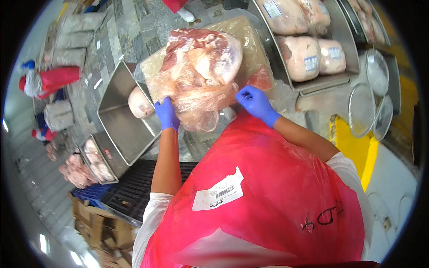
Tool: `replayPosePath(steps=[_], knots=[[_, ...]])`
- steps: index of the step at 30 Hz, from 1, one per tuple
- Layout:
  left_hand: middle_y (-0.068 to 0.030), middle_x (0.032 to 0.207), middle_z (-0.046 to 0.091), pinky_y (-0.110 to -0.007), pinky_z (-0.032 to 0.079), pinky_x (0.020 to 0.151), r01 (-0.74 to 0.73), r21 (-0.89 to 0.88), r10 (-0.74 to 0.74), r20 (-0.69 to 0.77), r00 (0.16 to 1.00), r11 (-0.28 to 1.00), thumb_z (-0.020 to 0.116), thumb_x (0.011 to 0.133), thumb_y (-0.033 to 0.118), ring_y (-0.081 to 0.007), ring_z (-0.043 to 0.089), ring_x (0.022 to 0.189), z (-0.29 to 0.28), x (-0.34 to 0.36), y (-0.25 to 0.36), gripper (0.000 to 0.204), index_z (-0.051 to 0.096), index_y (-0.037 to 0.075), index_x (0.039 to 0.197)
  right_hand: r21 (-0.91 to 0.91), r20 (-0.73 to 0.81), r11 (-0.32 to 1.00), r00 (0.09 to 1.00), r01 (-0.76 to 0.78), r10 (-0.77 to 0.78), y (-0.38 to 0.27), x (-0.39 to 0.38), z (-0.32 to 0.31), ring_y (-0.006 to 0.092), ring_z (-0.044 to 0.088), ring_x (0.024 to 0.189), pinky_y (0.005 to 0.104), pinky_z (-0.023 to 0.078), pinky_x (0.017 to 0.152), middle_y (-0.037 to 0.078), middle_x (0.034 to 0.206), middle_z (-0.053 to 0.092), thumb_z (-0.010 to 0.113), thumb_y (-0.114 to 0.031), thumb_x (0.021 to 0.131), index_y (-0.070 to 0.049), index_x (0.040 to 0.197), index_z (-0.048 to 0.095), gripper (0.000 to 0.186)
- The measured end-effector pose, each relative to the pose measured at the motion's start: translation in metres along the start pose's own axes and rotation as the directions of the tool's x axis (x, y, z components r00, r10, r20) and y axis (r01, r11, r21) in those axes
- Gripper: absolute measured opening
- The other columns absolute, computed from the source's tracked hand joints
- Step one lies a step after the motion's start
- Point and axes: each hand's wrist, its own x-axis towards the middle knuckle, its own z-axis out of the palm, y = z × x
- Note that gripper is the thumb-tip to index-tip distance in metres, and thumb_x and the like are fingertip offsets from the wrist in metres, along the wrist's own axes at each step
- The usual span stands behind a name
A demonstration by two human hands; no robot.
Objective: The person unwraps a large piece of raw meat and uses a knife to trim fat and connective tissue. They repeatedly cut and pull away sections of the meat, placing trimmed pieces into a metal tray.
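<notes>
A large cut of raw meat (196, 53), red with pale fat, lies in front of me on a brown, plastic-covered surface (250, 40). Clear plastic bag (196, 100) bunches around its near end and hangs toward my apron. My left hand (167, 115), in a blue glove, is closed on the bag's left side. My right hand (259, 105), also gloved in blue, is curled with its fingertips at the bag's right edge; whether they pinch the plastic is hard to make out. A smaller red piece (260, 79) shows just beyond that hand.
A metal bin (297, 85) with several labelled, wrapped meat pieces stands at right. Another metal bin (120, 129) on the left holds one piece. Round mesh hoops (361, 111) hang beside a yellow stand (353, 143). Torn cardboard (100, 228) lies lower left. Co-workers (56, 81) stand farther off.
</notes>
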Motion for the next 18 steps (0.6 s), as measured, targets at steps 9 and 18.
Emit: replayPosePath(steps=[9,18], knots=[[-0.0299,0.143,0.041,-0.046,0.033,0.114,-0.542,0.685,0.644,0.138,0.753,0.487,0.065,0.096,0.03,-0.0398,0.043,0.134,0.01,0.001,0.045,0.068,0.034,-0.008,0.143,0.537,0.187,0.834,0.982,-0.13,0.033,0.034,0.04,0.059,0.0169,0.062,0.066,0.0337,0.052,0.063,0.006,0.076,0.063,0.062,-0.031,0.097,-0.001,0.094,0.067,0.03],[-0.0375,0.154,0.027,-0.06,0.026,0.117,-0.646,0.716,0.529,0.668,0.524,-0.265,0.078,0.078,0.059,-0.0545,0.025,0.144,0.102,-0.015,0.062,0.101,0.039,0.001,0.15,0.667,0.008,0.705,0.944,0.241,-0.331,0.041,0.038,0.082,0.0167,0.058,0.066,0.0314,0.051,0.059,0.006,0.083,0.063,0.063,-0.036,0.095,-0.004,0.098,0.069,0.033]])
